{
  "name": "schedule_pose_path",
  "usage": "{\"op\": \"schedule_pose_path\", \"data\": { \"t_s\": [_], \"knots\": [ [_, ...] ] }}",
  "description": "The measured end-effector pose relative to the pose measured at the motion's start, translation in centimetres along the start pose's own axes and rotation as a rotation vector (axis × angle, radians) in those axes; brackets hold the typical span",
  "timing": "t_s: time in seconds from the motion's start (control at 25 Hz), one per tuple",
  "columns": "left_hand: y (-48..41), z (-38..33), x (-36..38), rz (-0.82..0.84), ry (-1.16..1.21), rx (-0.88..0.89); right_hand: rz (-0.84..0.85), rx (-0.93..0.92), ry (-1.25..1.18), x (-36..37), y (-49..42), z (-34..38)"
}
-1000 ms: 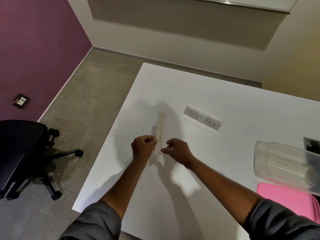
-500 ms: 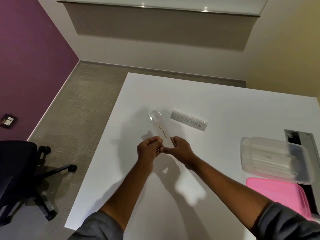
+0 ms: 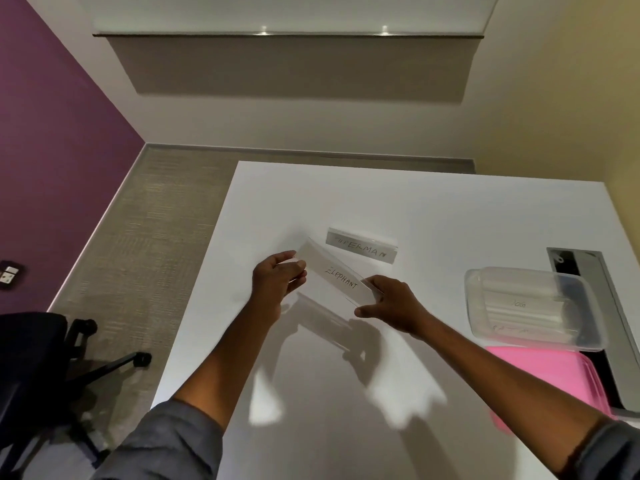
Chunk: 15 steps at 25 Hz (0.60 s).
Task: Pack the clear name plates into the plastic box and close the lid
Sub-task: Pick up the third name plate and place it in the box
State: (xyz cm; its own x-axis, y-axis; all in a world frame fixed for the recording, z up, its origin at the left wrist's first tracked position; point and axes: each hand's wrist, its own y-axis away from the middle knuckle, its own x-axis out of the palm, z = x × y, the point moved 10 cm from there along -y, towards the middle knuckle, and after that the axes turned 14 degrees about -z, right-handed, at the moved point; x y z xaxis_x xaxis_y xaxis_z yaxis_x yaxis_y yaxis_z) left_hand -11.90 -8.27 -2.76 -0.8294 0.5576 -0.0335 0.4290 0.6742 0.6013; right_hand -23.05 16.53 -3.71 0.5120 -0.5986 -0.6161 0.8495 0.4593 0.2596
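Note:
A clear name plate marked ELEPHANT [image 3: 337, 277] is lifted off the white table [image 3: 433, 209], held at both ends. My left hand [image 3: 277, 284] grips its left end and my right hand [image 3: 391, 303] grips its right end. Just behind it a second clear name plate marked SUPERMAN [image 3: 362, 250] stands on the table. At the right sits the clear plastic box [image 3: 530, 306], uncovered, with name plates lying inside. Its pink lid [image 3: 550, 379] lies flat on the table in front of the box.
A grey cable slot [image 3: 588, 268] is cut into the table behind the box. A black office chair [image 3: 38, 362] stands on the carpet to the left, below a purple wall. The table's left edge runs close to my left arm.
The ELEPHANT plate has been raised from the table and turned from pointing away to lying across, with my hands sliding apart to its two ends. The view has tilted up.

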Motion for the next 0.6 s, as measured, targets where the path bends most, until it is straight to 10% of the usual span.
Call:
{"op": "schedule_pose_path", "data": {
  "t_s": [0.36,0.6],
  "knots": [
    [4.2,-0.6,8.4,0.47,-1.111,0.57,0.068,-0.014,0.156,-6.4,1.7,-5.5],
    [9.6,1.6,15.0,0.661,-1.446,0.78,0.073,-0.023,0.194,-12.1,3.2,-8.2]
  ]
}}
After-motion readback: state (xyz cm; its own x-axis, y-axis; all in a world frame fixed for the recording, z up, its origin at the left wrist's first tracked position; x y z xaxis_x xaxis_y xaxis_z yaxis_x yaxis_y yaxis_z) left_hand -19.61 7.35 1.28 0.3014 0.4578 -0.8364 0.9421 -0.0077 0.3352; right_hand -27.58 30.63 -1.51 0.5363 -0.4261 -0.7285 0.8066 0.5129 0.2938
